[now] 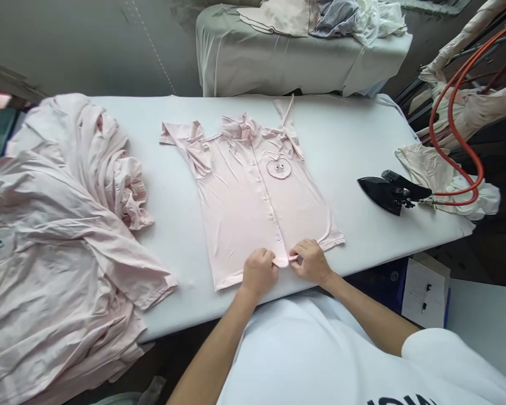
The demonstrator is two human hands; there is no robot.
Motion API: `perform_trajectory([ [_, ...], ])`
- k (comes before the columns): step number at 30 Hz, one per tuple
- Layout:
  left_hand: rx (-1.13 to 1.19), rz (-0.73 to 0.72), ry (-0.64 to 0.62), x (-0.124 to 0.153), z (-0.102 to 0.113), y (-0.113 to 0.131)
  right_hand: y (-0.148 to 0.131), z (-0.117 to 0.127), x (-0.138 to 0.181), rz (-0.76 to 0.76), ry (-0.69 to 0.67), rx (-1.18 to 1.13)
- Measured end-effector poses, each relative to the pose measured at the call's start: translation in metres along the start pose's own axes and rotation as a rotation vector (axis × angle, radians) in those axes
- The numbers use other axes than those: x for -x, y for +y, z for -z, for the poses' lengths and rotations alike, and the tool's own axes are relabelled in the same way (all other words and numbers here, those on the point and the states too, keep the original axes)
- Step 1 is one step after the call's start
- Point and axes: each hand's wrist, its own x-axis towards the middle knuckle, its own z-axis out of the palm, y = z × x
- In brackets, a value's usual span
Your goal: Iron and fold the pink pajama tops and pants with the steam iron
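Observation:
A pale pink short-sleeved shirt [240, 208] lies front up on the white padded table, its collar pointing away from me. Buttons run down its front, and a round patch with two eyes [279, 167] sits on the chest. My left hand [260, 272] pinches the bottom hem just left of the button edge. Close beside it, my right hand [311, 261] grips the hem on the other side of the front opening. Both sleeves lie folded and somewhat creased. A black iron [388, 192] rests on the table to the right, apart from my hands.
A heap of crumpled pink shirts [59, 247] covers the table's left end. Orange hoses [453, 121] run from the iron up to the right. Behind the table, a covered padded board [278, 64] carries folded cloths. A white sheet with a pen [421, 289] is below the right edge.

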Motion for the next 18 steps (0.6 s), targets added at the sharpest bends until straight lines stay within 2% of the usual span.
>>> perform_trajectory([
  [3,0.108,-0.135,-0.166,-0.001,0.02,-0.014,0.011,0.013,0.009,0.138,-0.219,-0.149],
  [4,0.13,-0.164,-0.19,0.0,0.026,-0.016,0.02,0.021,0.011,0.125,-0.256,-0.201],
  [5,0.131,-0.169,-0.167,0.001,0.029,-0.015,0.031,0.03,0.013,0.03,-0.226,-0.222],
  [7,0.066,-0.154,-0.025,0.002,0.025,-0.011,0.061,0.046,0.014,-0.378,-0.009,-0.156],
  [9,-0.046,-0.199,0.101,-0.001,0.009,-0.005,0.091,0.056,0.013,-0.759,0.175,-0.047],
  [10,-0.107,-0.247,0.121,-0.002,-0.001,-0.002,0.105,0.058,0.013,-0.856,0.188,-0.019],
  [11,-0.161,-0.298,0.118,-0.004,-0.011,0.0,0.117,0.059,0.014,-0.896,0.166,-0.013],
  [14,-0.289,-0.388,0.12,-0.008,-0.027,-0.002,0.137,0.061,0.018,-0.887,0.095,-0.018],
  [18,-0.384,-0.426,0.161,-0.013,-0.026,-0.007,0.13,0.074,0.008,-0.812,0.068,0.005],
])
